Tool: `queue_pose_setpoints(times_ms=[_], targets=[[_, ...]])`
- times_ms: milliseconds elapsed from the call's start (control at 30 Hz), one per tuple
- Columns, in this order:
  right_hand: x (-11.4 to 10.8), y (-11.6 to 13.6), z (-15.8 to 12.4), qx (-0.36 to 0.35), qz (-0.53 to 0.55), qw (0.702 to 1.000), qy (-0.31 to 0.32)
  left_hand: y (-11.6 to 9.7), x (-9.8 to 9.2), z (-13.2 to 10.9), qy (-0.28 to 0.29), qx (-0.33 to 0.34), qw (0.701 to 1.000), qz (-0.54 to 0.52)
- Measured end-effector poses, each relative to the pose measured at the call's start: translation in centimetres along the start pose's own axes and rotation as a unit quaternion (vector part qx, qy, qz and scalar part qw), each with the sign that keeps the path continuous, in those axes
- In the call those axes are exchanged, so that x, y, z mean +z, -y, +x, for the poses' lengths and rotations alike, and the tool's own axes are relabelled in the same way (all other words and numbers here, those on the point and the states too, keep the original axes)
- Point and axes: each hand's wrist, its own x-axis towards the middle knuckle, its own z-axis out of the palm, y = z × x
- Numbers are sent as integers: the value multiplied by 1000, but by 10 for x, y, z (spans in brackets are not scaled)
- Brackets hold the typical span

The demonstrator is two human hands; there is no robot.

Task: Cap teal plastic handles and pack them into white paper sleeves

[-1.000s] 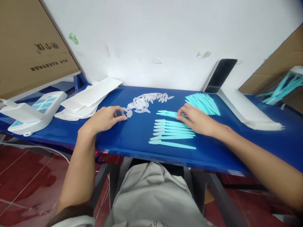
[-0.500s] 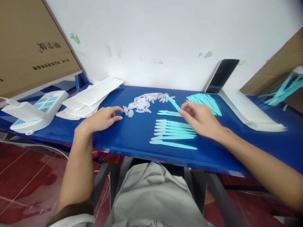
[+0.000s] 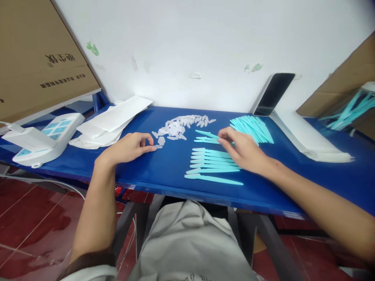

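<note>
My left hand [image 3: 129,147] rests on the blue table [image 3: 164,171], thumb and forefinger pinched on a small clear plastic cap [image 3: 158,146] at the near end of a heap of clear caps [image 3: 179,125]. My right hand [image 3: 241,149] holds a turquoise plastic stick [image 3: 206,134] by one end, low over the table, just beyond a neat row of several turquoise sticks [image 3: 212,164]. A fanned pile of the same sticks [image 3: 254,127] lies behind that hand.
White paper sleeves [image 3: 111,119] are stacked at the left, beside a white device with blue buttons [image 3: 43,136]. A dark phone [image 3: 274,93] leans on the wall. Cardboard boxes [image 3: 41,54] stand at both sides; a long white strip [image 3: 310,142] lies at the right.
My right hand lifted a turquoise stick from the back, then lowered it toward the top of the row. My left hand pinched a clear cap out of the heap's near end.
</note>
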Motion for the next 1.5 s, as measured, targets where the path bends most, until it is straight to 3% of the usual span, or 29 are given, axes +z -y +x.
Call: queue_pose_setpoints(times_ms=[300, 433, 567, 733, 933, 1300, 1500], targets=[[2, 6, -4, 22, -33, 999, 11, -22, 4, -5, 66, 69, 995, -20], [-2, 16, -4, 19, -22, 1000, 8, -47, 11, -11, -5, 130, 989, -71], [-1, 17, -3, 6, -38, 998, 44, -69, 34, -10, -26, 111, 977, -183], [2, 11, -1, -31, -72, 995, 67, -80, 55, -3, -69, 128, 958, -247], [-1, 16, -4, -42, -44, 995, 83, -84, 52, -1, -174, 209, 951, -147], [-4, 18, -3, -60, -80, 991, 87, -84, 52, -4, -140, 196, 955, -170], [-8, 29, -6, -73, -108, 990, 61, -99, 64, -1, -208, 247, 942, -89]])
